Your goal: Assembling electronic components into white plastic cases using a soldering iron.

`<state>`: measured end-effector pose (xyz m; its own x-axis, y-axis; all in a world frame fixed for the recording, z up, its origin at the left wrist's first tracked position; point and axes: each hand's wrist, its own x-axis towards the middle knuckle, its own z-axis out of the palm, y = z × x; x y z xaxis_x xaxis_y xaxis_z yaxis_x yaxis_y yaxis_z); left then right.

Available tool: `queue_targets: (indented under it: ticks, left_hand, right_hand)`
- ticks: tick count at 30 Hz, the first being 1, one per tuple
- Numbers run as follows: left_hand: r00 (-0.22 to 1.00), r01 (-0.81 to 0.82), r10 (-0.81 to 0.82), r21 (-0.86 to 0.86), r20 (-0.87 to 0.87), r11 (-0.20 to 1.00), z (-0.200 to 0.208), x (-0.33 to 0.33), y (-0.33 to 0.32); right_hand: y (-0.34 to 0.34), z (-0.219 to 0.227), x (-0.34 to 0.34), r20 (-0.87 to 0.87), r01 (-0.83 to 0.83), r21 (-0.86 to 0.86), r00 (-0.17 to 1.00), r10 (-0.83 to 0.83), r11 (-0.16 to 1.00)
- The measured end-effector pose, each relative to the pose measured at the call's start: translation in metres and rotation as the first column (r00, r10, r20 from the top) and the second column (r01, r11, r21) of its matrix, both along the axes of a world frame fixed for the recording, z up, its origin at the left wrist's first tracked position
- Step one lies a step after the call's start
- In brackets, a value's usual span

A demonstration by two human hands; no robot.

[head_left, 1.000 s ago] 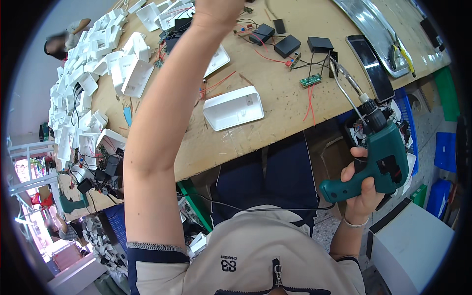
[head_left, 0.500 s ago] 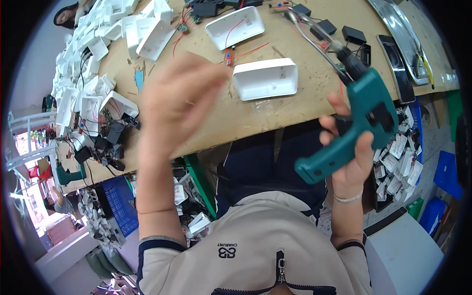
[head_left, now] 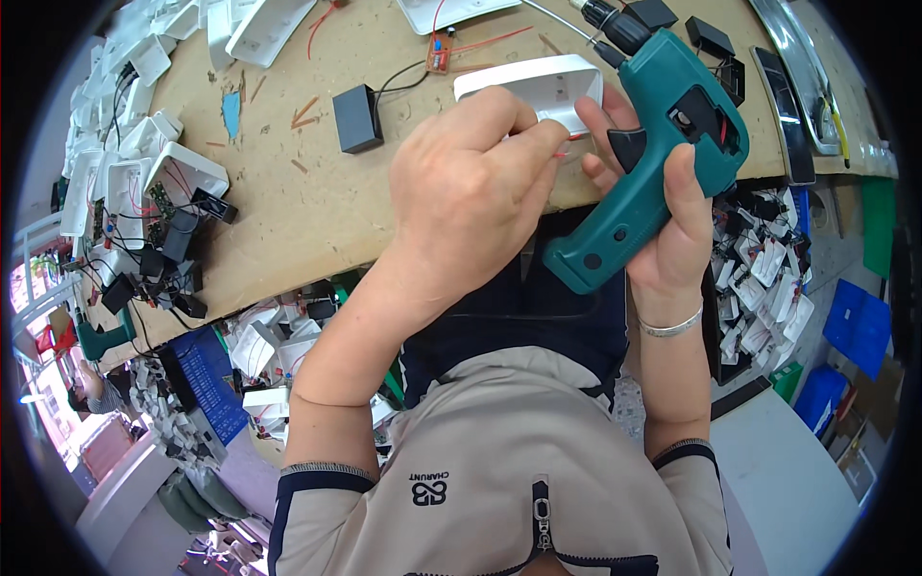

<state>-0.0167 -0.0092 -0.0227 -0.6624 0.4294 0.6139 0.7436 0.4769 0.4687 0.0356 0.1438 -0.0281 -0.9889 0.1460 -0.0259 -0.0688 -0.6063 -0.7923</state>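
Observation:
Pinched fingertips close my left hand [head_left: 471, 182] at the near side of an open white plastic case [head_left: 514, 75]. A bit of red that looks like wire [head_left: 564, 155] shows at those fingertips; the rest is hidden. In my right hand [head_left: 677, 235] is a green soldering gun [head_left: 663, 134] with a black trigger, its shaft pointing away from me. The right fingers curl beside the trigger, near the case's right end. Left of the case lies a black box [head_left: 357, 120], its cable running to a small red circuit board [head_left: 439, 53].
White cases [head_left: 154, 58] pile up at the far left, with wired boards and black modules [head_left: 178, 235] nearer me. A phone-like black slab [head_left: 783, 115] and a metal tray [head_left: 807, 67] lie at the right. Bins of white parts [head_left: 768, 278] stand below the table.
My left hand has swung right to the case and closed in a pinch, uncovering the black box. The soldering gun has come slightly left, nearer the left hand. The view has shifted.

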Motion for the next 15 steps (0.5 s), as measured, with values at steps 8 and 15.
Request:
queue_targets:
  ticks: [8,15]
  left_hand:
    - [0.974,-0.158,0.142,-0.081,-0.176,0.984,-0.008,0.01,0.013]
    - [0.97,-0.223,0.215,-0.067,-0.115,0.972,-0.009,0.009,0.016]
  right_hand:
    - [-0.001,-0.002,0.0,-0.004,0.016,-0.03,1.0,-0.016,0.999]
    - [0.012,0.003,0.014,-0.025,0.003,0.112,1.0,0.0,0.994]
